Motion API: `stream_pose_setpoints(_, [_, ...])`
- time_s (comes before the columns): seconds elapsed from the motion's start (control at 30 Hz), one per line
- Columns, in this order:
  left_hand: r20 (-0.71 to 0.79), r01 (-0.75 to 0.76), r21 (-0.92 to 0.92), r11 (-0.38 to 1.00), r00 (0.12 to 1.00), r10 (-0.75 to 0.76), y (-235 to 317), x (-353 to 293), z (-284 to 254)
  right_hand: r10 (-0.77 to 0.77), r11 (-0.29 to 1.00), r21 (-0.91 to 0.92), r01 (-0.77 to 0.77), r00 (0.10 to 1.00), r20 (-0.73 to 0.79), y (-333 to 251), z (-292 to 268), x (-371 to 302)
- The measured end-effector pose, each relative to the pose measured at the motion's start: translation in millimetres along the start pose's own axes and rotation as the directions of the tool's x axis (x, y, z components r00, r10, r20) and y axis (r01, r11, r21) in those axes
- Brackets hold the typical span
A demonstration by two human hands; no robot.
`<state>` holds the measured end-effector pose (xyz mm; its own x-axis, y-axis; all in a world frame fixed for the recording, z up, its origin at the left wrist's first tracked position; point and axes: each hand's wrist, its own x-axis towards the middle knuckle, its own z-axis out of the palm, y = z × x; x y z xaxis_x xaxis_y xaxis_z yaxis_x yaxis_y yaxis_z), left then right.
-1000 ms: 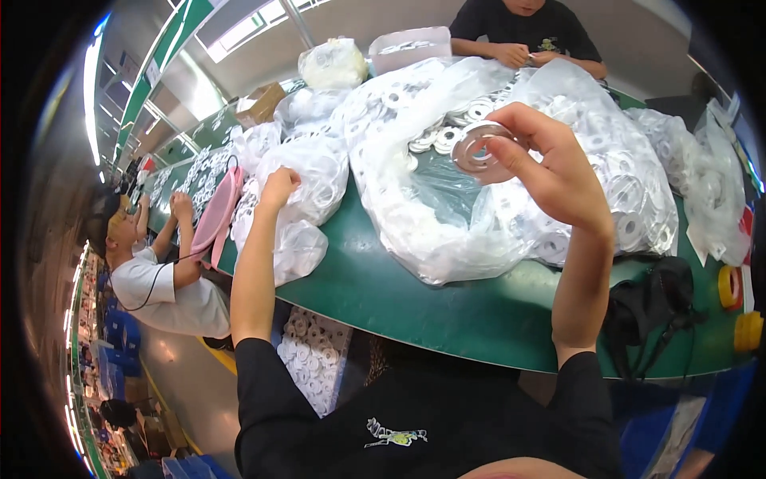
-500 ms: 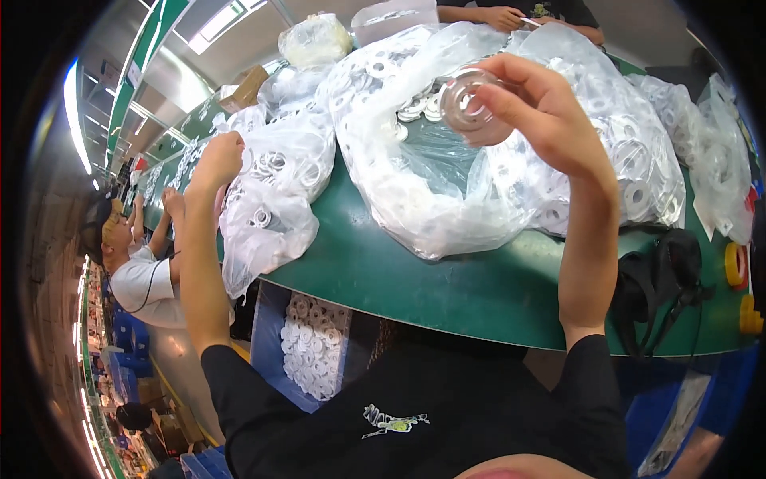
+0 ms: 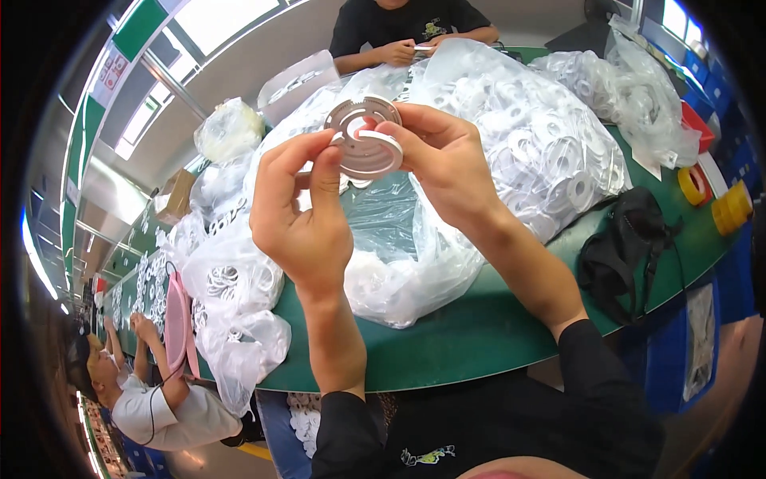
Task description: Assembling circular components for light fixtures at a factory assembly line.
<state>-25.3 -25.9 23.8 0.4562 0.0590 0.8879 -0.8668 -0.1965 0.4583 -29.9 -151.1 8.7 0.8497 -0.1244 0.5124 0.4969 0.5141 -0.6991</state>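
Note:
Above the bags, my right hand (image 3: pixel 447 164) grips a see-through, brownish round disc (image 3: pixel 349 116) with slots and a central hole. A thin white ring (image 3: pixel 384 142) lies against its near face, beneath my right thumb. My left hand (image 3: pixel 307 203) is at the disc's left edge, thumb and forefinger pinched on a white end that looks like part of this ring. Its other fingers curl behind. Beyond both hands, a large clear plastic bag (image 3: pixel 399 291) lies spread open, with many white rings (image 3: pixel 578 188) heaped at its right.
Smaller bags of rings (image 3: pixel 231 279) lie left on the green table (image 3: pixel 447 343). A black bag with straps (image 3: pixel 626 251) and yellow tape rolls (image 3: pixel 730 209) are at the right. One co-worker (image 3: pixel 415 32) sits opposite; another (image 3: pixel 152 407) works at left beside a pink fan (image 3: pixel 177 323).
My left hand has come from the left-hand bags to the disc. My right hand has brought the disc left and turned it. The view has shifted, and the opposite co-worker shows more fully.

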Motion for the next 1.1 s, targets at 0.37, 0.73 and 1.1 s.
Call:
stream_pose_setpoints(0.37, [-0.195, -0.073, -0.151, 0.986, 0.98, 0.042, -22, 4, 9, -0.067, 0.993, -0.089, 0.073, 0.996, 0.064, 16, 4, -3])
stream_pose_setpoints(0.73, [0.257, 0.259, -0.324, 0.91, 0.95, -0.179, -32, 13, -25, -0.126, 0.977, -0.139, 0.161, 0.965, 0.232, 8, 0, 0])
stream_pose_setpoints(1.1, [0.353, 0.348, -0.398, 0.849, 0.912, -0.208, -22, 5, -13, -0.192, 0.933, -0.279, 0.229, 0.969, 0.154, 1, -10, 3])
